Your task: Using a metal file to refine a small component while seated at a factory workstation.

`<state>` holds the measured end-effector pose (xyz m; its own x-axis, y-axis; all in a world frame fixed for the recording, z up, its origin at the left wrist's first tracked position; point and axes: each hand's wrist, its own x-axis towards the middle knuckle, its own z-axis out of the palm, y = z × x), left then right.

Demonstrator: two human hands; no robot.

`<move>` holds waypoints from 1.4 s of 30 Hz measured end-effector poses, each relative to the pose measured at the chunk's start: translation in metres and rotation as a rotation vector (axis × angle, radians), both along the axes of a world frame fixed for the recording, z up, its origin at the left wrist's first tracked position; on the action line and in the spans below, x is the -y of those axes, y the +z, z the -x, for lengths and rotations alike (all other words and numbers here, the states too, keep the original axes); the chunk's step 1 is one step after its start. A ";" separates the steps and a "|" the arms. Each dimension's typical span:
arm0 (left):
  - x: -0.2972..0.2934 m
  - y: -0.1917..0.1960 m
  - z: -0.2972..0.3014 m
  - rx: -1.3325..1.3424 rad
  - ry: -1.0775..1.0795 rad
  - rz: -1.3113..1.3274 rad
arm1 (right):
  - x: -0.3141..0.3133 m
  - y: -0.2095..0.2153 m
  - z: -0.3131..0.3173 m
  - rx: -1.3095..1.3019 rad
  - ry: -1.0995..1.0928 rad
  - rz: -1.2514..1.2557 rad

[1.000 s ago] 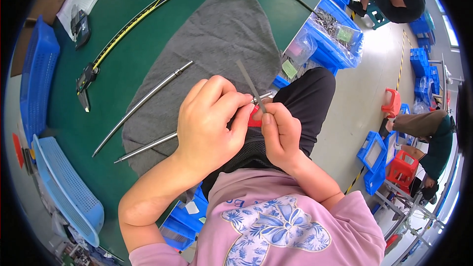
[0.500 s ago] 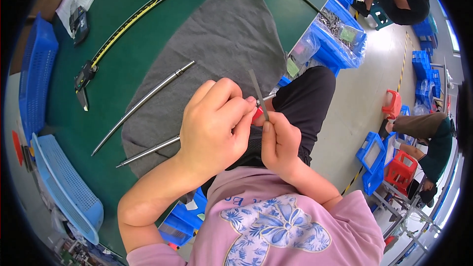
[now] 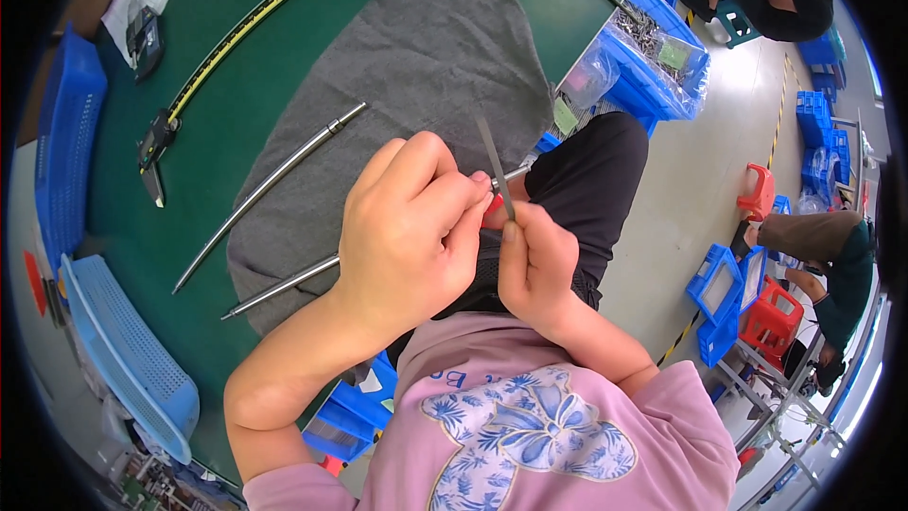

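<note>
My left hand (image 3: 402,237) is closed round a slim metal rod (image 3: 284,286), whose tapered end sticks out to the left over the cloth. The rod's other end (image 3: 516,172) shows past my fingertips. In my right hand (image 3: 539,260), a thin flat grey metal strip (image 3: 493,156) is pinched between thumb and fingers. It stands across the rod's end; whether they touch, I cannot tell. A small red piece (image 3: 494,212) shows between the hands, partly hidden by fingers. A second metal rod (image 3: 270,195) lies on the grey cloth (image 3: 426,47), its lower end past the cloth's edge.
On the green table (image 3: 213,0) lie a digital caliper (image 3: 156,137) and a smaller dark gauge (image 3: 145,43). Blue baskets (image 3: 71,123) line the left side. At the right edge stands a blue bin (image 3: 653,85) of metal parts. Red stools (image 3: 771,317) and two seated people are farther right.
The view has shifted slightly, so the table's things sit a little higher and further left. Both hands keep their grips on the rod and the strip, with hardly any movement between them.
</note>
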<state>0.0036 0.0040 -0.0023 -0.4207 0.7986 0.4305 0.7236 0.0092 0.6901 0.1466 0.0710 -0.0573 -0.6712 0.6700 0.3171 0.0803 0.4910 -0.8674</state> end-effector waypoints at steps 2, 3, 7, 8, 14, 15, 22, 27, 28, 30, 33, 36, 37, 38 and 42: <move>0.000 0.001 0.001 -0.014 -0.019 0.016 | 0.001 -0.003 -0.002 0.038 0.020 -0.031; 0.000 0.001 0.001 -0.026 -0.037 0.032 | -0.001 0.001 0.002 0.007 0.014 -0.020; 0.001 0.001 0.001 -0.031 -0.021 0.023 | -0.003 0.006 0.010 0.013 0.001 -0.031; 0.001 0.001 0.001 -0.018 -0.023 0.032 | -0.003 0.003 0.007 0.012 0.002 -0.033; 0.000 0.002 0.000 -0.017 -0.016 0.031 | -0.003 -0.001 0.007 0.020 0.007 -0.051; 0.000 0.002 0.001 -0.009 -0.009 0.025 | -0.003 -0.002 0.007 0.008 0.001 -0.058; -0.001 0.001 0.000 -0.019 -0.011 -0.004 | -0.008 0.009 0.007 0.031 0.013 -0.053; -0.001 0.001 -0.001 0.016 -0.017 0.002 | 0.000 -0.009 -0.007 -0.011 -0.024 -0.122; -0.003 0.002 0.000 0.017 -0.011 0.002 | -0.002 -0.013 -0.008 -0.026 -0.017 -0.131; -0.002 0.001 0.000 -0.029 -0.006 -0.010 | -0.008 0.002 0.004 0.001 -0.010 -0.146; -0.002 0.001 0.001 -0.002 0.004 -0.010 | -0.010 0.003 0.006 0.037 0.001 -0.168; -0.002 0.002 -0.002 0.027 -0.004 0.004 | -0.002 -0.006 -0.011 0.031 -0.008 -0.165; -0.004 0.002 -0.001 0.027 0.000 0.003 | -0.006 -0.009 -0.010 0.031 -0.004 -0.165; -0.003 0.002 0.000 0.009 0.004 0.001 | -0.009 -0.004 -0.002 0.022 0.002 -0.197; -0.002 0.002 0.000 -0.003 0.010 -0.007 | -0.010 -0.004 0.007 -0.017 -0.007 -0.250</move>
<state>0.0035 0.0064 -0.0006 -0.4272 0.7912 0.4377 0.7258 0.0114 0.6878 0.1394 0.0807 -0.0609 -0.6595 0.5741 0.4853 0.0708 0.6902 -0.7202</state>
